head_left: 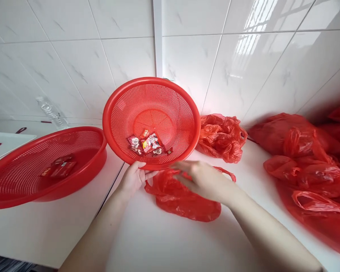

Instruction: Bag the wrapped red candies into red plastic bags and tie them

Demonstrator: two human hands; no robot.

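A red plastic strainer basket [155, 94] is tilted toward me over the white table. My left hand [133, 177] is closed on its lower rim, thumb on top. Several wrapped candies [151, 143] lie together low inside this basket. My right hand [200, 175], slightly blurred, is by the lower right of the rim, fingers stretched out and apart with nothing visible in them. Whether it touches the rim I cannot make out. Below both hands, a red plastic bag [187, 206] with loop handles rests on the table, partly hidden by the right hand and basket.
At left, a second red basket [73, 189] holds a few red packets [62, 169]. Behind it are a clear plastic bottle [52, 113] and a white tray [14, 138]. Crumpled red bags [222, 138] lie by the tiled wall; several filled red bags [314, 170] crowd the right.
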